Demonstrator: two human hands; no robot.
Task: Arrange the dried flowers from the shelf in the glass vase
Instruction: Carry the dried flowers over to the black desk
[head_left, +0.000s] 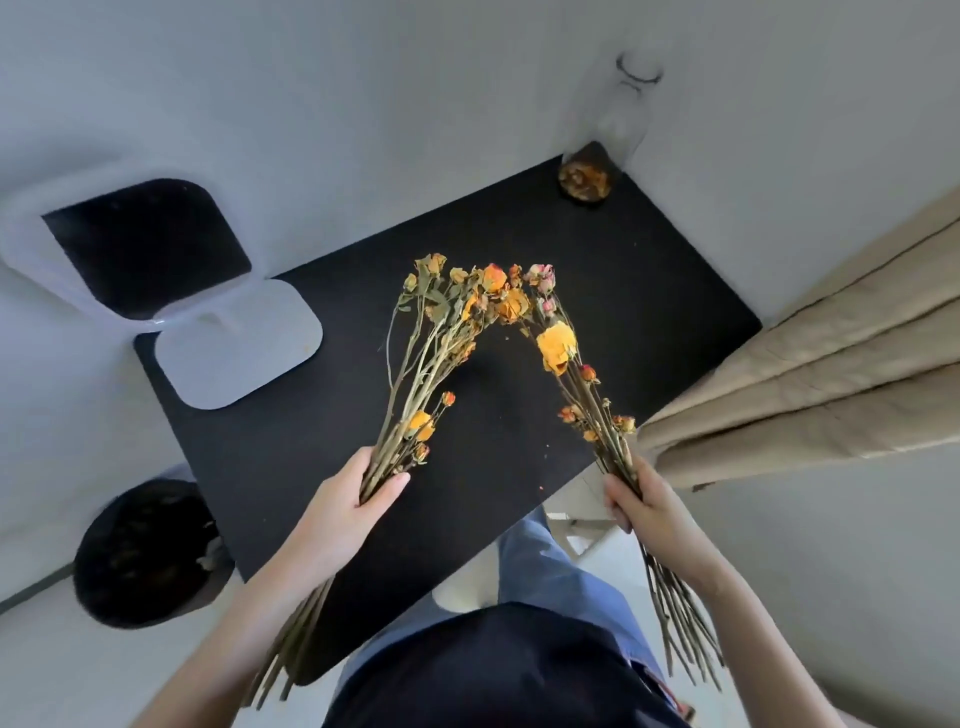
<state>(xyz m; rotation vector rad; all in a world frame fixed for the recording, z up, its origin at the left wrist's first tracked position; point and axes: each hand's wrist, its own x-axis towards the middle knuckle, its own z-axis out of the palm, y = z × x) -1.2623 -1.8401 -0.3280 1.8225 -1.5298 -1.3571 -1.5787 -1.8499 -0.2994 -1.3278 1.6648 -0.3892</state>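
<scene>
Head view. Left hand: grip closed round the stems of a fuller bunch of dried yellow-orange roses, long axis running 7 to 1 o'clock. Right hand: grip closed round a thinner bunch of dried yellow and pink roses, axis 5 to 11 o'clock. Both sets of heads meet above the black rectangular surface. The tall clear glass vase stands upright at the far corner, 1 o'clock from both hands and well apart. The right hand is judged nearer. Cut ends point away from the vase, so each bunch needs turning stem-down.
</scene>
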